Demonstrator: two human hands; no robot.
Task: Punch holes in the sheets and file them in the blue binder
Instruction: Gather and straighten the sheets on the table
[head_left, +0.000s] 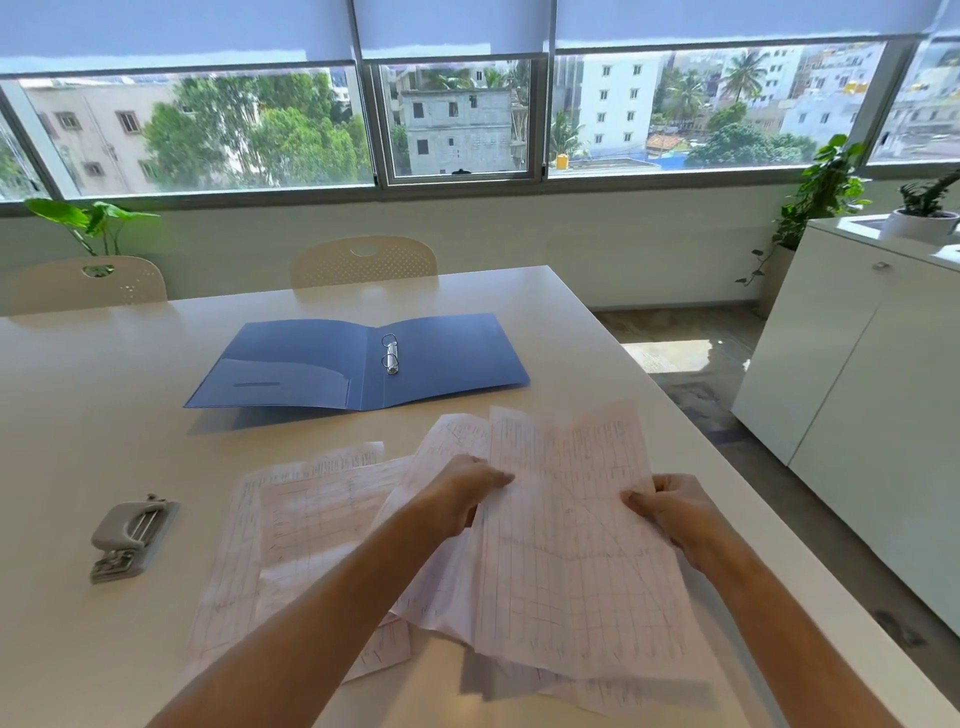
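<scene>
Grey metal first: the punch (132, 538) lies on the white worktop (78, 415) at about eight o'clock from the middle, well apart from everything else. To its right, loose sheets (311, 519) printed with pale grids lie fanned and overlapping flat on the worktop. Beyond them, at twelve o'clock, the blue binder (358, 364) lies spread open, its two rings (390, 353) standing at the spine and a clear pocket on its left cover. Nearer, the left hand (460, 496) pinches the left edge of a raised sheet (571, 519), thumb on top and fingers curled beneath. The right hand (670, 512) grips the same sheet's right edge at three o'clock, fingers curled round the paper. The hands are apart, one on each side, and the sheet is tilted up off the pile, with more sheets bunched under it. Two chairs (363, 262) stand at the far side, and a white cabinet (857, 364) stands off to the right.
</scene>
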